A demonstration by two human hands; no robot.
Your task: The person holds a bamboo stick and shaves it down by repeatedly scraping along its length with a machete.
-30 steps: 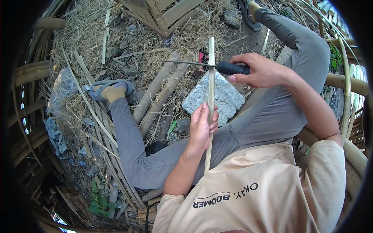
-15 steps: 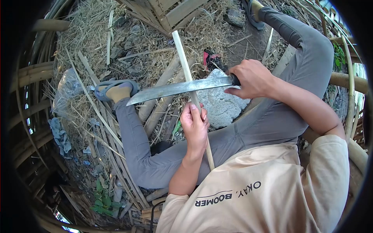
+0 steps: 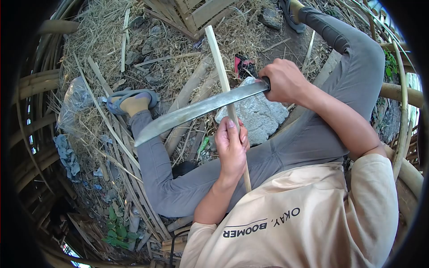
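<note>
A long pale strip, which looks like split bamboo (image 3: 218,60), slants up from my lap, its far end pointing away from me. Closed around its lower part is my left hand (image 3: 232,145), thumb lying along the strip. My right hand (image 3: 286,80) grips the dark handle of a machete (image 3: 192,111). The broad grey blade crosses over the strip just beyond my left hand, its tip reaching left above my shin. Whether the edge touches the strip cannot be made out. Behind the crossing lies a large pale rock (image 3: 257,111).
Bamboo poles (image 3: 187,96) lie on the straw-strewn ground. Long split strips (image 3: 127,172) run along the left, near a clear plastic bag (image 3: 76,105). A slatted wooden crate (image 3: 194,20) stands ahead. Bamboo fencing (image 3: 402,94) curves around both sides.
The machete has tilted, its tip dropping lower left while the handle end rose slightly. My left hand and the strip have shifted a little to the right.
</note>
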